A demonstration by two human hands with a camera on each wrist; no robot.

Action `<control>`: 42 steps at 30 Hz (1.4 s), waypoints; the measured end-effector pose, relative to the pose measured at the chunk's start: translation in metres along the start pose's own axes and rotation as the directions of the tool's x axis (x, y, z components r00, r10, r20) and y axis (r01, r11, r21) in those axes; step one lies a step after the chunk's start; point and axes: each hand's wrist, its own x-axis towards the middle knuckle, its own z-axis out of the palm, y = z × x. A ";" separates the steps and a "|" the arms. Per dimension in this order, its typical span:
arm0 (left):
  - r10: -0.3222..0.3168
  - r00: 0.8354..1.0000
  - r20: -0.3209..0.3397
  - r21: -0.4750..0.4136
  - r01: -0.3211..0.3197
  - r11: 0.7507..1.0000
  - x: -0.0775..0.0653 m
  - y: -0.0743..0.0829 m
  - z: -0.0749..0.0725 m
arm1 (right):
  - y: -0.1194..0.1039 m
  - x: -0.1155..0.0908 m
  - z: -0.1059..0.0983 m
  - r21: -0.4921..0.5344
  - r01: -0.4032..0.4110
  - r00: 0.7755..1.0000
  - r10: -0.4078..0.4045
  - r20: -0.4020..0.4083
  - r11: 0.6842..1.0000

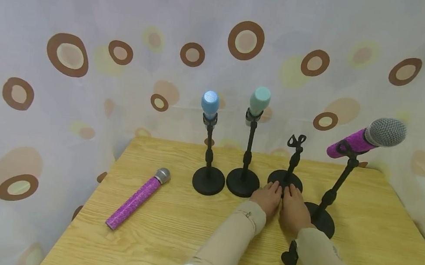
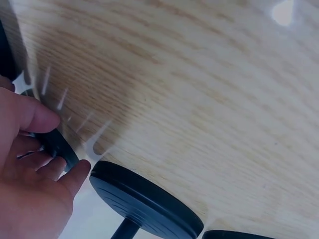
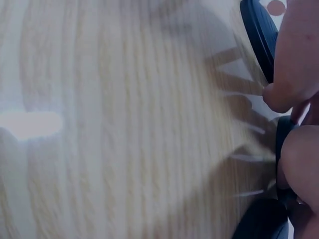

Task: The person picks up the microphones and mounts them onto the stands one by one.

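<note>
Both hands are at the round base of a short black microphone stand (image 1: 295,157) whose clip holds no microphone. My left hand (image 1: 268,198) pinches the near left edge of that base; the left wrist view shows the base edge (image 2: 62,149) between thumb and fingers. Beside it my right hand (image 1: 295,209) grips the near right edge, its fingertips partly hidden in the right wrist view. Just left stands a microphone stand with a mint-green-topped microphone (image 1: 260,99). To the right, another stand carries a purple microphone with a silver mesh head (image 1: 385,132), its base partly behind my right hand.
A stand with a blue-topped microphone (image 1: 210,102) is farther left. A purple glitter microphone (image 1: 135,200) lies on the wooden table (image 1: 168,241) at left. Near my right sleeve is a small black clip-like piece (image 1: 290,257). A patterned cloth (image 1: 128,110) hangs behind the table.
</note>
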 end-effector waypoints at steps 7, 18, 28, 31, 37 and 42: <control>0.004 1.000 -0.004 0.022 -0.003 1.000 -0.006 -0.002 -0.003 | -0.007 -0.001 -0.004 -0.050 0.009 0.999 -0.011 -0.038 0.999; 0.026 0.999 -0.031 0.093 -0.023 0.995 -0.019 -0.001 0.000 | -0.010 -0.012 0.008 -0.041 -0.021 0.997 0.018 -0.070 0.999; 0.035 0.997 -0.066 0.093 -0.028 0.995 -0.028 0.000 0.009 | -0.019 -0.023 0.011 -0.063 -0.022 0.994 0.015 -0.109 0.998; 0.036 0.997 -0.070 0.102 -0.028 0.994 -0.030 0.001 0.012 | -0.021 -0.026 0.013 -0.057 -0.020 0.992 0.013 -0.128 0.998; 0.045 0.994 -0.097 0.101 -0.035 0.994 -0.035 0.000 0.012 | -0.024 -0.031 0.017 -0.053 -0.017 0.988 0.009 -0.152 0.998; 0.061 0.987 -0.151 0.116 -0.043 0.992 -0.039 -0.001 0.013 | -0.027 -0.034 0.020 -0.058 -0.006 0.985 -0.004 -0.173 0.998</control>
